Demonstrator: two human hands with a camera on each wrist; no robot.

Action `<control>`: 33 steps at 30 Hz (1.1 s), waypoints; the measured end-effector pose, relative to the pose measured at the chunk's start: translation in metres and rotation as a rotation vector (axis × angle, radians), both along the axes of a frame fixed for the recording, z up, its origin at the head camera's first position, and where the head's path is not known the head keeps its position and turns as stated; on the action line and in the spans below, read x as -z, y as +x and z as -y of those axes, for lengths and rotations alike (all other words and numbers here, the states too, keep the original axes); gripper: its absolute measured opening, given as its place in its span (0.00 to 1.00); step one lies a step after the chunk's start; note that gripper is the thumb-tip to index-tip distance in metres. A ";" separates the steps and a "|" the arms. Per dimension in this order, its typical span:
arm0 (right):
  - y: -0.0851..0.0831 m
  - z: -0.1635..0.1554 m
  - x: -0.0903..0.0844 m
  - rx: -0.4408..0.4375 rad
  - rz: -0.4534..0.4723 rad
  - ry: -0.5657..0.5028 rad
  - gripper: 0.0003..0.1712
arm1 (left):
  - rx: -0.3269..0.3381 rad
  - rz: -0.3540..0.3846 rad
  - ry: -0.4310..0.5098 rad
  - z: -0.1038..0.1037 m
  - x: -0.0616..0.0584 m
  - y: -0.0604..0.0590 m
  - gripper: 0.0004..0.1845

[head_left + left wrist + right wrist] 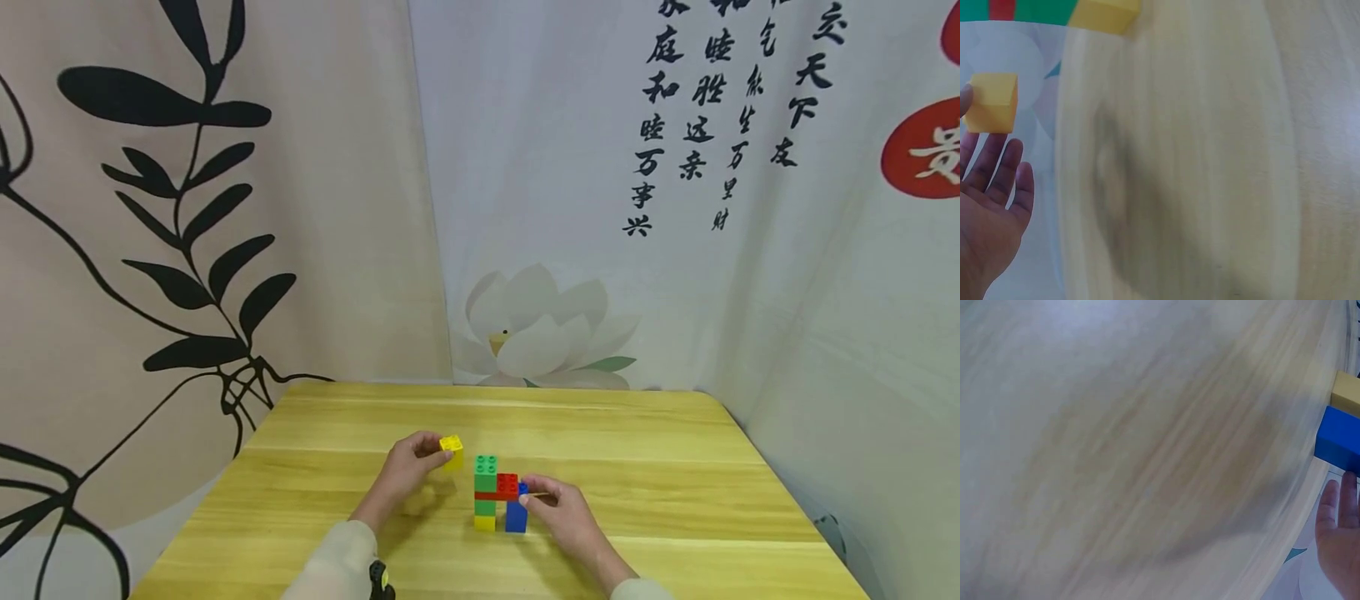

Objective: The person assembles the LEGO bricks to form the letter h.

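Note:
A small yellow toy building block is pinched between the thumb and fingers of my left hand, held above the table to the left of a built structure. In the left wrist view the same yellow block sits at the fingertips, the other fingers loosely bent. The structure has a left column of green blocks with a thin red layer and a yellow block at its foot. A red block bridges toward a blue block. My right hand pinches the structure's upper blue part from the right.
The wooden table extends around the structure. Behind it hangs a printed curtain with plant, lotus and writing patterns. A black and yellow object is at the left sleeve.

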State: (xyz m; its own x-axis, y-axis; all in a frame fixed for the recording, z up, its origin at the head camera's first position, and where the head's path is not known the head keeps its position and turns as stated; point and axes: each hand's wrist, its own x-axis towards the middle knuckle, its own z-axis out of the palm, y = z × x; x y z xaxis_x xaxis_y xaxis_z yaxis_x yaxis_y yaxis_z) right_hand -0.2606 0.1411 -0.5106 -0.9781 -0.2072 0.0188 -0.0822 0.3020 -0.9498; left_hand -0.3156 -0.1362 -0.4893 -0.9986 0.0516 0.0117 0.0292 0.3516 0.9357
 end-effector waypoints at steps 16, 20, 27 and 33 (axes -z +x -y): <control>0.000 0.000 0.000 0.004 0.006 0.009 0.26 | -0.004 -0.021 0.096 -0.008 -0.039 0.000 0.24; 0.000 0.000 0.000 0.008 0.003 0.009 0.26 | 0.017 -0.037 0.116 -0.011 -0.051 0.003 0.22; 0.000 0.000 0.000 0.012 0.004 0.019 0.26 | 0.073 -0.067 0.115 -0.016 -0.062 0.009 0.21; 0.001 0.002 0.000 0.014 0.003 0.017 0.26 | 0.106 -0.072 0.127 -0.020 -0.064 0.012 0.19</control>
State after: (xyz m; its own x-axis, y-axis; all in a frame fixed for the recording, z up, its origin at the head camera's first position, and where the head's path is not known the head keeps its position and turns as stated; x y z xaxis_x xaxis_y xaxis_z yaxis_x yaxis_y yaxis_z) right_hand -0.2592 0.1395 -0.5111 -0.9811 -0.1933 0.0128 -0.0753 0.3196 -0.9445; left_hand -0.3032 -0.1163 -0.4248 -0.9840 0.1498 0.0964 0.1286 0.2224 0.9665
